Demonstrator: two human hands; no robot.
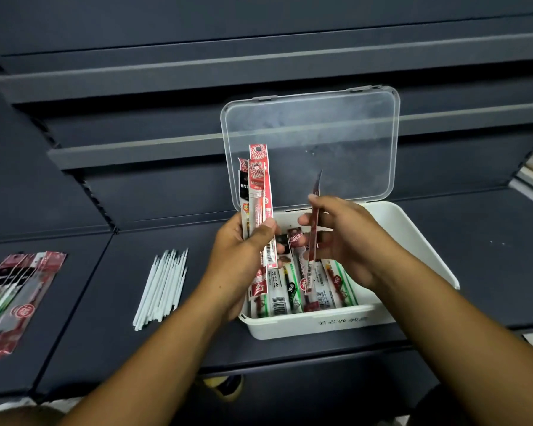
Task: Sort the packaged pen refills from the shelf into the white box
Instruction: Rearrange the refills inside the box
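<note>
So the refill packs are long skinny plastic sleeves, mostly red and white with printed headers, and one has a black top. The left hand (243, 250) has a small bunch of packs (259, 186) gripped near their lower half, thumb curled across the front, and they stand upright and fanned a bit. The right hand (348, 238) pinches a single pack (314, 229) between thumb and fingertips. It's a dark red one turned edge-on to the camera, top tip bent, bottom end hanging down into the box.

Both hands are right over the white box (305, 324), which sits near the front edge of the dark shelf (490, 256). Its clear lid (314, 139) is flipped up at the back. Inside, more packs (290, 293) lie flat side by side against the left wall, some with green stripes and barcodes.

Off to the left on the shelf there's a pile of plain white sticks (162, 287), and by the far left edge another stack of packs (16, 296).
</note>
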